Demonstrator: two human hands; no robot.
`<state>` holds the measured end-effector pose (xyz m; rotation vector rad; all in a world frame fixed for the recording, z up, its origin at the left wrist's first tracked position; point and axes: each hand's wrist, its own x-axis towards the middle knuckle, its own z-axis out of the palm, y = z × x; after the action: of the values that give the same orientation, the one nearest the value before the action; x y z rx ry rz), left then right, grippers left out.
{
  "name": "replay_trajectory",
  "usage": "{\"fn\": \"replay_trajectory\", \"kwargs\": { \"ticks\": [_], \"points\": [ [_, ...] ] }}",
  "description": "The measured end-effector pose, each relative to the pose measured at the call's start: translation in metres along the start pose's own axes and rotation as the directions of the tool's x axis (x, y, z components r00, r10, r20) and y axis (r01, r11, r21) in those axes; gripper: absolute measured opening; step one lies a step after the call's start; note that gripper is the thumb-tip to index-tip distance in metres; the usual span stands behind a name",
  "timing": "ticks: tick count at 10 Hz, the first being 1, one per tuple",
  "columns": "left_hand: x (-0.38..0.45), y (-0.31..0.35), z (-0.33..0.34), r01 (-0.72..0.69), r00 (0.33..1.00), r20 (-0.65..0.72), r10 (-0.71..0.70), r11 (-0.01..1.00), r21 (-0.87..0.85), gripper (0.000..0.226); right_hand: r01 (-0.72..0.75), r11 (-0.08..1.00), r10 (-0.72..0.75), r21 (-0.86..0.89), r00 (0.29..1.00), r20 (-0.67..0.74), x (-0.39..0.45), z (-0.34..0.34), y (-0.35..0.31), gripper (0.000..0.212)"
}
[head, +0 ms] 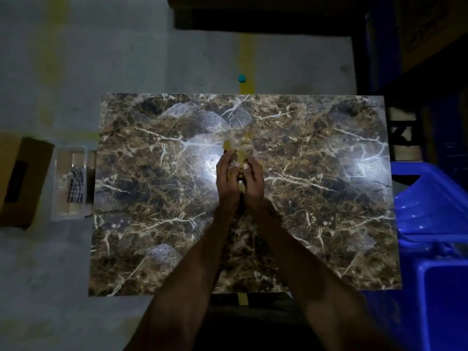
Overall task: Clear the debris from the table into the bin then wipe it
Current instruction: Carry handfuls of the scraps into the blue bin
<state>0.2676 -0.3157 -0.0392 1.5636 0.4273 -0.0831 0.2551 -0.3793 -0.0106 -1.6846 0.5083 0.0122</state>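
No brand, label or writing is showing clearly enough to read. The table (316, 198) is wearing a glossy brown marble-patterned top veined in white, rectangular, with bright light glaring off it. Both hands are meeting over its middle: the left hand (228, 177) and the right hand (253, 178) are cupping together, fingers curling round a crumpled yellowish clump of debris (239, 148) that is poking out toward 12 o'clock from the fingertips, partly wrapped in what looks like clear crinkly film. Whether it is lifting off the surface cannot be told. At 3 to 4 o'clock of the table, a blue plastic bin (435, 224) is standing just beside the edge. At 9 o'clock, on the grey floor, a clear box (69, 183) is holding a checked cloth (76, 184), with a brown cardboard box (22, 181) beyond it. A small teal object (241, 78) is lying on the floor at 12 o'clock.
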Motion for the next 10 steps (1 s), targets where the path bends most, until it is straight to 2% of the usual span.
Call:
{"fn": "replay_trajectory", "kwargs": {
  "ticks": [1,2,3,4,5,6,7,8,9,10],
  "points": [
    [-0.008,0.006,0.014,0.108,0.993,-0.027,-0.114,0.980,-0.170,0.035,-0.035,0.999,0.032,-0.037,0.995,-0.093,-0.001,0.003,-0.006,0.030],
    [-0.019,0.018,0.017,0.206,0.968,-0.070,-0.242,0.922,-0.328,0.032,-0.004,0.996,-0.003,-0.086,0.997,-0.077,-0.005,-0.004,-0.005,0.029],
    [-0.035,0.037,0.017,0.177,0.973,-0.070,-0.218,0.911,-0.373,0.029,-0.006,1.000,0.006,0.005,1.000,-0.021,-0.017,-0.012,-0.022,0.026],
    [-0.045,0.055,0.017,0.122,0.982,-0.087,-0.165,0.923,-0.366,0.028,-0.023,1.000,0.022,0.018,1.000,0.016,-0.022,-0.021,-0.035,0.025],
    [-0.055,0.071,0.014,0.086,0.986,-0.107,-0.131,0.931,-0.354,0.025,0.012,1.000,-0.013,0.007,0.986,0.164,-0.030,-0.029,-0.047,0.036],
    [-0.068,0.078,0.010,0.059,0.987,-0.118,-0.106,0.934,-0.352,0.023,0.036,0.995,-0.053,0.096,0.983,0.178,-0.038,-0.038,-0.054,0.035],
    [-0.086,0.084,0.008,0.036,0.993,-0.095,-0.070,0.945,-0.325,0.024,0.056,0.990,-0.073,0.129,0.988,0.134,-0.067,-0.047,-0.086,0.023],
    [-0.106,0.094,0.009,-0.005,0.997,-0.073,-0.019,0.949,-0.315,0.024,0.151,0.988,-0.152,0.042,0.988,0.022,-0.089,-0.054,-0.099,0.024],
    [-0.129,0.105,0.009,-0.018,1.000,0.006,0.020,0.956,-0.293,0.026,0.213,0.964,-0.206,0.161,0.977,-0.060,-0.108,-0.066,-0.098,0.019],
    [-0.165,0.112,0.005,0.022,0.992,0.123,0.004,0.977,-0.212,0.035,0.232,0.951,-0.216,0.204,0.972,-0.094,-0.127,-0.078,-0.098,0.015]
  ]
}}
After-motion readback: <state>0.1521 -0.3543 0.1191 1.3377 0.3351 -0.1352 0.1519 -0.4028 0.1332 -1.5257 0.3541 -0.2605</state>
